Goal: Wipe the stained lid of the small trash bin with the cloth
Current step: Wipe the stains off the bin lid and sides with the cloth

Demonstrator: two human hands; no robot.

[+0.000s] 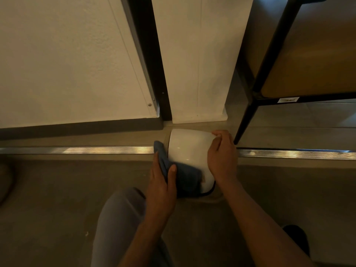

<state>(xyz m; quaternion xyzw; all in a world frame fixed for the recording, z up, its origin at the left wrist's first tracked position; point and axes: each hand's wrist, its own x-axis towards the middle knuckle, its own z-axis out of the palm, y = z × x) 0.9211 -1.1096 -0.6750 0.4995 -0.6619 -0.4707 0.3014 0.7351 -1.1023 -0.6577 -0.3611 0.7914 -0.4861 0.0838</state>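
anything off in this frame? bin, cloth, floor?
One thing: a small brownish stain on the white bin near its lower edge, right beside the blue cloth. Left hand holds the cloth against the bin; right hand steadies it. Nothing spilled or broken.

Tight corner, open floor toward the lower frame.
White wall panel (196, 60) closes directly above the small trash bin (189, 151); black chair leg (243, 122) stands just right of it. Metal threshold strip (77, 150) runs left and right, bare floor (57, 189) lower left gives passage.
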